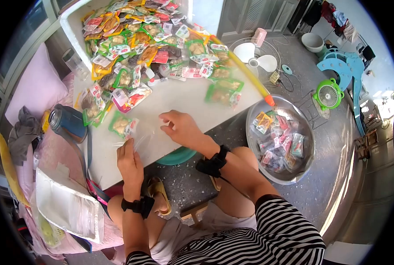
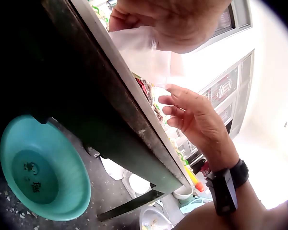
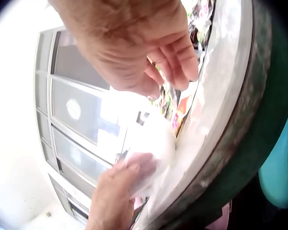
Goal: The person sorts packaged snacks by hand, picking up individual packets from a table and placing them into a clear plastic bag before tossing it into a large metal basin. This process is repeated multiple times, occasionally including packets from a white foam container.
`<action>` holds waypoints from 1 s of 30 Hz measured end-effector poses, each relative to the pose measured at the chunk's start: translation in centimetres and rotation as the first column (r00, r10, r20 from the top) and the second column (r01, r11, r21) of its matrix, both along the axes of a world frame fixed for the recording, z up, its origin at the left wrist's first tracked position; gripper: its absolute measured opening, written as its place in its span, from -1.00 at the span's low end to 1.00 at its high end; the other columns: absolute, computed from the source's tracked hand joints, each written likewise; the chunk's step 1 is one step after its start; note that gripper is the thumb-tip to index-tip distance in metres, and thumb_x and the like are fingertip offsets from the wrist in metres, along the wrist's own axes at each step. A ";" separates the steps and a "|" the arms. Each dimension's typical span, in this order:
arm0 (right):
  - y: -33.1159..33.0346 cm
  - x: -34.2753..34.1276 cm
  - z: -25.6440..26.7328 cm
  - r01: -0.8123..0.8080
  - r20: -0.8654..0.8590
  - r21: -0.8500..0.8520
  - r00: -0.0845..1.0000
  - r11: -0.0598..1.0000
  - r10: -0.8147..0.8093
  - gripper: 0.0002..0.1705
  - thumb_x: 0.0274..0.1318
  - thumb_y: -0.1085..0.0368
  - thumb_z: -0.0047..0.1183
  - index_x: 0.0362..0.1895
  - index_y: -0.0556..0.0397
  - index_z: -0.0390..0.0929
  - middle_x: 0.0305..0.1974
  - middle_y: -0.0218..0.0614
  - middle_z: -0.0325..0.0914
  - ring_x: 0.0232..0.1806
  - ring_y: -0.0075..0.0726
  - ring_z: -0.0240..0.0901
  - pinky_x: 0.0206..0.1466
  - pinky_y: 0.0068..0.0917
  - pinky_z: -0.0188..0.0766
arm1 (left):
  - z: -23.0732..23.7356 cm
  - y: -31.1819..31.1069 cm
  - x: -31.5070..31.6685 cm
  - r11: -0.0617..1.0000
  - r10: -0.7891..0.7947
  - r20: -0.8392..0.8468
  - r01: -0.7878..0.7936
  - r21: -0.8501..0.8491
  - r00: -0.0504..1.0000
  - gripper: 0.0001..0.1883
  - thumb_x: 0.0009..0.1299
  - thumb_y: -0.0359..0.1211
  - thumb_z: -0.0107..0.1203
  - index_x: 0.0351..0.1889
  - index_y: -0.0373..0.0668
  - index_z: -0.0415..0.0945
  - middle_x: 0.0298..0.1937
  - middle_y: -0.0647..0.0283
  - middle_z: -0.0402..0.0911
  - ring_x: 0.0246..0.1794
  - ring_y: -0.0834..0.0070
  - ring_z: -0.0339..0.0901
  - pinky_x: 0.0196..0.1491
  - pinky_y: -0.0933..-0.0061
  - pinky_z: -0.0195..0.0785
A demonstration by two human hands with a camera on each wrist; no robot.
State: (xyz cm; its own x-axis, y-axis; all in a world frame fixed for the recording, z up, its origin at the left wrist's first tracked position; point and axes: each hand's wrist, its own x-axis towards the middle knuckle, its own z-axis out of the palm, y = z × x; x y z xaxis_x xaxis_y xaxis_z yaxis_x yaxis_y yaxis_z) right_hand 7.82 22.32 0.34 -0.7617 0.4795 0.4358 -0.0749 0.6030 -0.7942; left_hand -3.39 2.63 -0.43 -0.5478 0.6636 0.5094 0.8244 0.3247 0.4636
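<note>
My left hand (image 1: 130, 165) grips a clear plastic bag (image 2: 146, 55) at the table's near edge, pinching it between thumb and fingers. Its film stretches toward my right hand (image 1: 183, 128), which hovers over the tabletop with fingers loosely bent and nothing in them. In the left wrist view, the right fingertips (image 2: 167, 99) are right by the bag's far end. Just beyond the left hand, a small green-edged food packet (image 1: 120, 123) lies on the white table (image 1: 175, 95). Another green packet (image 1: 223, 92) lies toward the right.
A large heap of colourful sealed packets (image 1: 139, 42) spills from a white foam box (image 1: 71, 37). A yellow rod (image 1: 245, 68) lines the right edge. A metal basin (image 1: 311, 161) holds packets. At left are a blue bottle (image 1: 68, 123) and a foam box (image 1: 66, 210); below, a teal basin (image 2: 81, 187).
</note>
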 end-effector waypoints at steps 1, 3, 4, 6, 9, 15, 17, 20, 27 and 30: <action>1.6 1.1 -0.1 0.170 -0.017 0.180 0.985 0.969 -0.170 -0.66 -0.04 0.38 0.20 -0.09 0.10 0.54 -0.28 -0.10 0.55 -0.26 0.02 0.51 -0.19 -0.21 0.45 | 0.1 0.1 0.2 1.000 -0.013 -0.021 0.013 0.017 1.000 -0.56 0.18 -0.63 -0.03 0.07 -0.34 0.46 0.00 -0.08 0.55 -0.05 -0.07 0.46 0.01 0.04 0.35; 5.5 3.4 -0.9 0.420 -0.059 0.401 0.899 0.814 -0.434 -0.59 -0.05 0.33 0.21 -0.03 0.07 0.52 -0.13 -0.09 0.52 -0.03 0.08 0.45 -0.01 -0.13 0.43 | 0.2 0.2 0.5 0.999 -0.031 -0.036 0.032 0.028 0.999 -0.58 0.18 -0.62 -0.01 0.05 -0.33 0.48 0.00 -0.07 0.55 -0.06 -0.06 0.46 0.00 0.06 0.37; 7.2 4.6 -1.4 0.501 -0.060 0.452 0.843 0.738 -0.535 -0.58 -0.03 0.29 0.21 -0.02 0.07 0.52 -0.03 -0.09 0.50 0.07 0.12 0.40 0.06 -0.08 0.40 | 0.3 0.2 0.7 0.999 -0.038 -0.029 0.039 0.022 0.999 -0.59 0.17 -0.62 0.00 0.03 -0.33 0.50 -0.01 -0.06 0.55 -0.06 -0.05 0.46 0.00 0.06 0.37; 10.3 6.5 -2.1 0.454 0.119 0.593 0.767 0.665 -0.630 -0.53 0.03 0.18 0.18 0.04 0.06 0.48 0.13 -0.11 0.42 0.16 0.17 0.32 0.13 0.04 0.35 | 0.1 0.3 0.9 0.999 -0.053 -0.020 0.053 0.004 0.998 -0.61 0.16 -0.63 0.01 0.00 -0.32 0.51 -0.01 -0.05 0.55 -0.06 -0.04 0.46 -0.01 0.07 0.38; 10.1 7.8 -2.3 0.416 0.280 0.604 0.688 0.680 -0.669 -0.49 0.09 0.12 0.13 0.12 0.03 0.44 0.26 -0.16 0.33 0.23 0.18 0.26 0.15 0.10 0.32 | -0.5 0.6 0.9 0.998 -0.067 -0.034 0.067 -0.013 0.997 -0.62 0.14 -0.63 0.03 -0.03 -0.31 0.53 -0.02 -0.04 0.55 -0.07 -0.04 0.46 -0.02 0.08 0.39; 5.4 5.6 -2.3 0.139 0.199 0.503 0.942 0.853 -0.271 -0.40 0.11 0.16 0.13 0.22 0.09 0.38 0.27 -0.04 0.32 0.18 0.19 0.30 0.15 0.00 0.36 | -0.7 0.7 1.1 0.999 -0.039 -0.055 0.041 0.026 0.998 -0.61 0.07 -0.60 0.12 -0.08 -0.30 0.54 -0.11 -0.01 0.55 -0.13 -0.01 0.46 -0.10 0.09 0.40; 4.6 4.8 -2.3 0.138 0.149 0.470 0.961 0.872 -0.232 -0.37 0.07 0.15 0.18 0.22 0.12 0.37 0.25 -0.01 0.35 0.16 0.18 0.32 0.14 -0.05 0.37 | 0.3 0.2 1.5 1.000 0.008 -0.054 -0.008 0.000 0.999 -0.61 0.05 -0.60 0.14 -0.08 -0.28 0.55 -0.20 0.01 0.53 -0.18 0.03 0.46 -0.14 0.15 0.40; 5.1 4.5 0.0 0.195 0.187 0.469 0.931 0.861 -0.313 -0.28 -0.03 0.13 0.27 0.21 0.16 0.37 0.22 0.02 0.38 0.14 0.15 0.34 0.12 -0.11 0.39 | 0.3 -0.2 1.4 0.998 0.053 -0.046 -0.052 0.021 0.998 -0.61 0.02 -0.59 0.19 -0.13 -0.25 0.56 -0.37 0.09 0.46 -0.31 0.13 0.45 -0.25 0.19 0.36; 4.5 3.6 0.3 0.156 0.408 0.225 0.881 0.962 -0.238 -0.39 -0.16 0.19 0.36 0.01 0.23 0.50 -0.24 -0.07 0.60 -0.26 -0.01 0.53 -0.18 -0.23 0.48 | -0.1 -0.2 1.7 0.999 0.045 0.062 -0.043 -0.023 0.997 -0.72 0.09 -0.52 0.20 -0.20 -0.21 0.52 -0.36 0.09 0.47 -0.29 0.06 0.46 -0.28 0.11 0.37; 4.6 3.6 0.8 0.108 0.376 -0.160 0.926 0.981 -0.041 -0.61 -0.11 0.28 0.33 -0.16 0.20 0.60 -0.42 -0.33 0.60 -0.42 -0.34 0.47 -0.30 -0.44 0.42 | 0.0 -0.2 1.8 0.998 0.045 0.039 -0.047 0.047 0.998 -0.75 0.11 -0.50 0.20 -0.22 -0.19 0.52 -0.39 0.13 0.46 -0.32 0.09 0.46 -0.33 0.13 0.37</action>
